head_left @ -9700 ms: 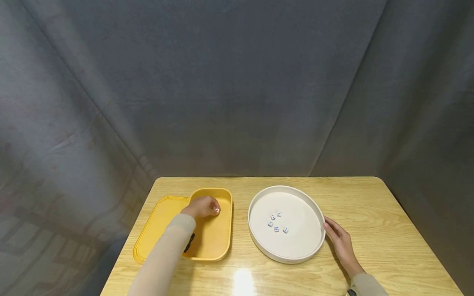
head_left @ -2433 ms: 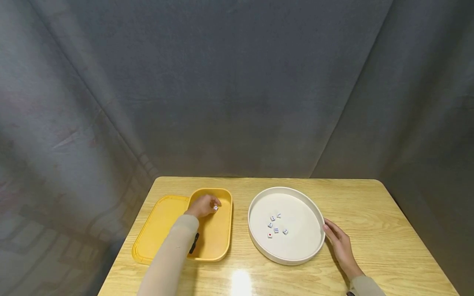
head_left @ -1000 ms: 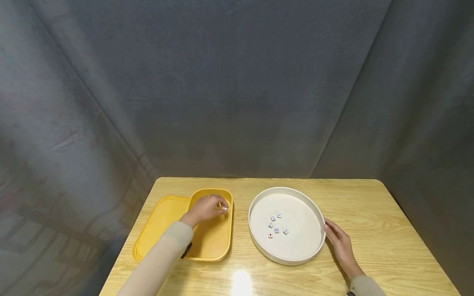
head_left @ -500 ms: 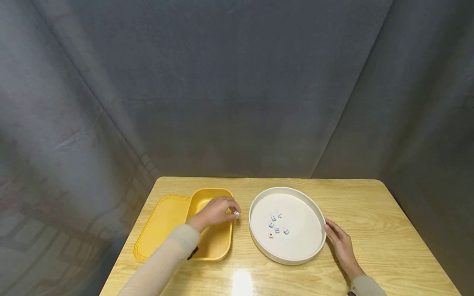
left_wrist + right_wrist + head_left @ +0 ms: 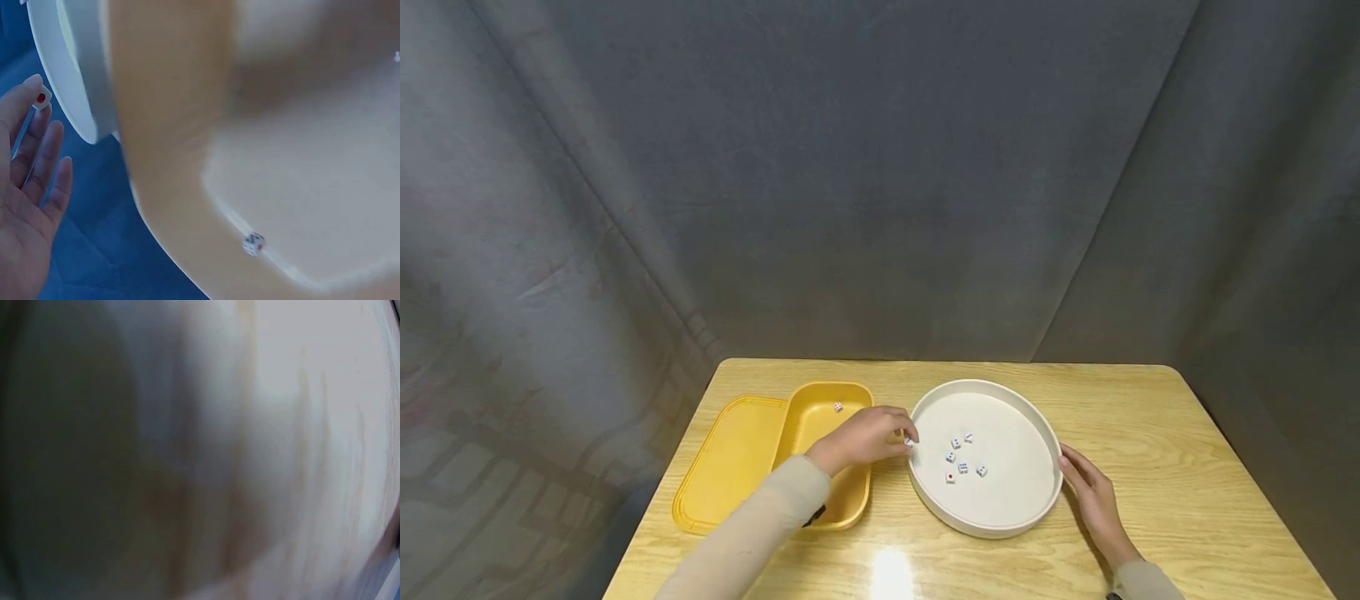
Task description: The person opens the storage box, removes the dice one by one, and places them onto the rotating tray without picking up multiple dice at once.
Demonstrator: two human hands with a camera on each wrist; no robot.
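Die (image 5: 908, 442) in head view: pinched at left hand (image 5: 867, 437) fingertips, just at white round tray (image 5: 1000, 527) left rim. Right hand (image 5: 1092, 497) rests flat against tray's right side. Left wrist view: die (image 5: 41, 99) tiny, hard, light, likely slippery; best gripped on opposite faces. Right wrist view: blur only.

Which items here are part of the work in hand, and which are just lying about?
In the work:
left hand, pinching a die
round white tray with five dice
yellow box with one die left
right hand at the tray's rim

Lying about:
yellow lid
wooden table
grey curtain
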